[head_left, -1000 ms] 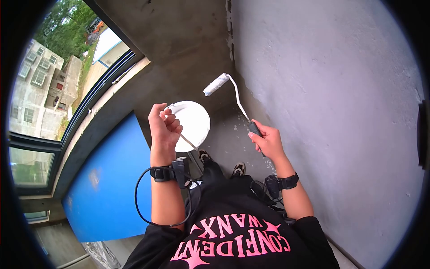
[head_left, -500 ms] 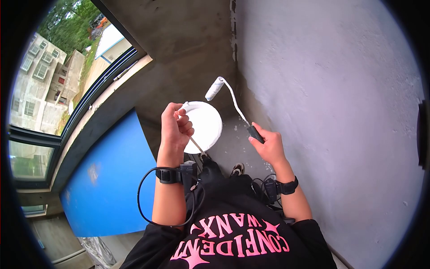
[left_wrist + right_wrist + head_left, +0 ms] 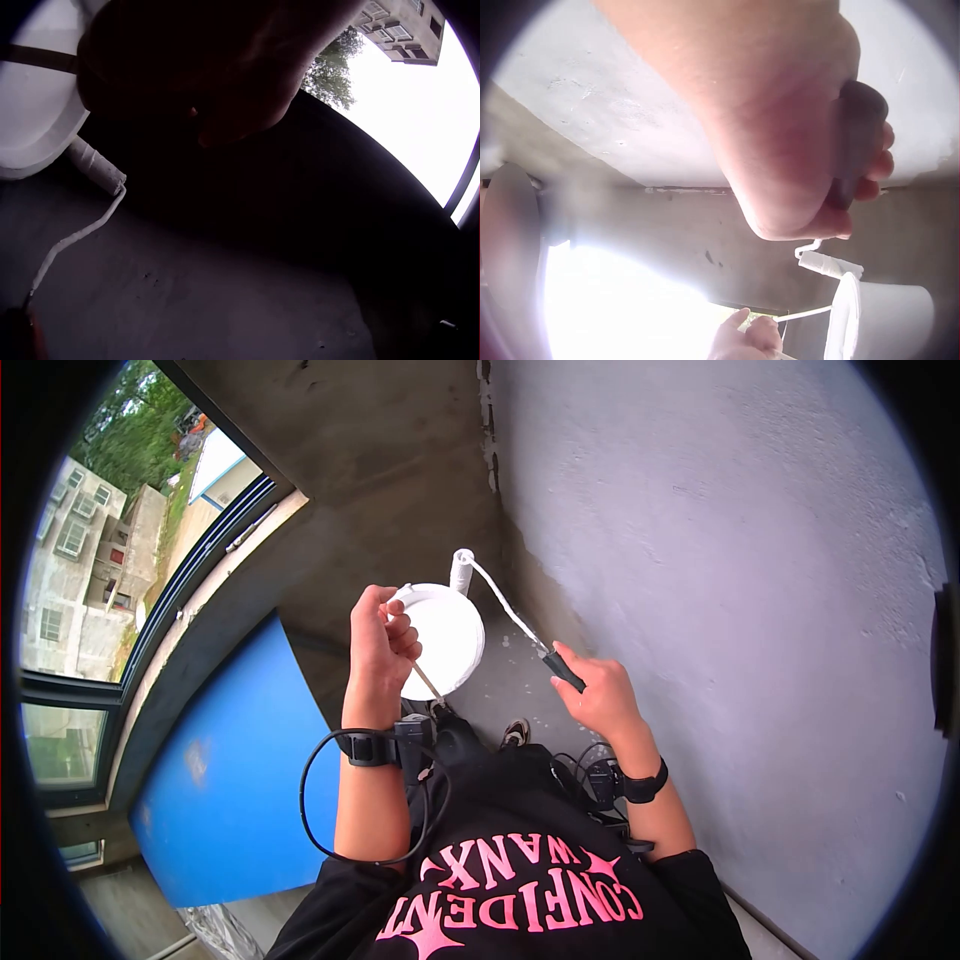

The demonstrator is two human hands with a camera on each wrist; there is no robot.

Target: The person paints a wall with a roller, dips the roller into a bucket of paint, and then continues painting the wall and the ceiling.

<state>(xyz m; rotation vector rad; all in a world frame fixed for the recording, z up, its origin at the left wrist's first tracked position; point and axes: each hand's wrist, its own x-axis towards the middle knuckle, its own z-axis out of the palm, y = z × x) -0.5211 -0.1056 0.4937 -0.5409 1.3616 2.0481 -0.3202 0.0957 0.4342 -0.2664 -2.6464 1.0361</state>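
Observation:
My left hand (image 3: 380,645) has its fingers curled round the thin bail handle (image 3: 428,682) of a white bucket (image 3: 481,641). The bucket hangs below that hand and looks white inside. In my right hand (image 3: 605,695) I grip the dark handle (image 3: 564,671) of a paint roller. From there its white-coated bent frame (image 3: 503,603) leads to a white roller sleeve (image 3: 461,573) at the bucket's far rim. In the right wrist view the sleeve (image 3: 829,265) lies right by the mouth of the bucket (image 3: 900,315).
A grey wall (image 3: 720,580) rises close on the right, meeting a darker wall (image 3: 380,470) in the corner. To the left stand a blue panel (image 3: 240,770) and a window (image 3: 110,540). White spots mark the floor (image 3: 520,680) near my shoes.
The roller sleeve has come down toward the bucket's far rim and turned from slanted to nearly upright in the head view. Both hands keep their grips.

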